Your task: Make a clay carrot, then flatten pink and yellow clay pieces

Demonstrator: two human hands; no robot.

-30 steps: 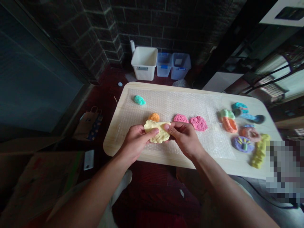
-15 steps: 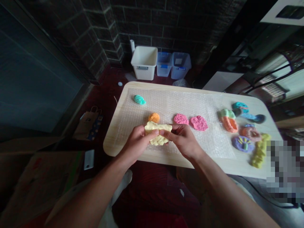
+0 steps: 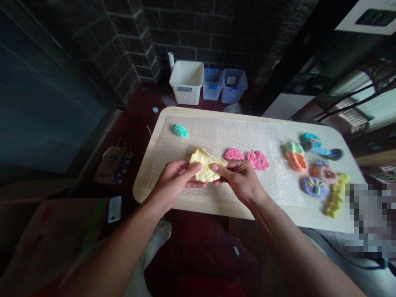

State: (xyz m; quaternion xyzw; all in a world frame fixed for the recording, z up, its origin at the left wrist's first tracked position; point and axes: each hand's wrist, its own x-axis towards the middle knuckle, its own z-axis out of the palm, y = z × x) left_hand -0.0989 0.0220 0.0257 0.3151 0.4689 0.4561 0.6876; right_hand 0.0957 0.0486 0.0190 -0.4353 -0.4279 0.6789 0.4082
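Observation:
A flattened, uneven sheet of pale yellow modelling clay (image 3: 205,166) is held up between my two hands over the near part of the table. My left hand (image 3: 177,178) grips its left side, thumb on top and fingers underneath. On the right side, my right hand (image 3: 239,176) pinches it the same way. Behind the sheet an orange clay lump is almost wholly hidden. Two pink clay pieces, one at the left (image 3: 234,154) and a larger one (image 3: 258,160), lie just beyond my right hand. A teal clay lump (image 3: 180,130) rests farther back.
Bubble wrap (image 3: 216,128) covers much of the pale wooden table (image 3: 167,111). At its right end lie several clay shapes, among them a purple disc (image 3: 314,187) and a yellow-green strip (image 3: 337,196). A white bin (image 3: 187,82) and two blue-tinted boxes stand on the floor behind.
The yellow clay sheet has been turned and spread, showing more of its flat face, and it now covers most of the orange lump. My thumbs have moved apart.

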